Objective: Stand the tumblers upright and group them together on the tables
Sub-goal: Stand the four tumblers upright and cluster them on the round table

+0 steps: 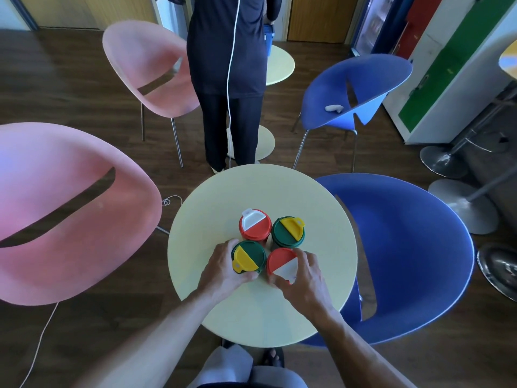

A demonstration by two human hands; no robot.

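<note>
Several tumblers stand upright in a tight cluster on the round pale yellow table (pixel 316 208). At the back are a red tumbler with a white flap (pixel 255 226) and a green tumbler with a yellow flap (pixel 288 232). In front, my left hand (pixel 223 268) wraps around a green tumbler with a yellow flap (pixel 249 256). My right hand (pixel 303 271) grips a red tumbler with a white flap (pixel 281 263) beside it. The tumblers' bodies are mostly hidden under their lids.
A pink chair (pixel 70 214) stands left of the table and a blue chair (pixel 405 261) right of it. A person in dark clothes (pixel 226 65) stands just beyond the table, by another pink chair (pixel 148 68), a blue chair (pixel 355 88) and a second yellow table (pixel 279 65). A white cord (pixel 42 334) trails on the floor.
</note>
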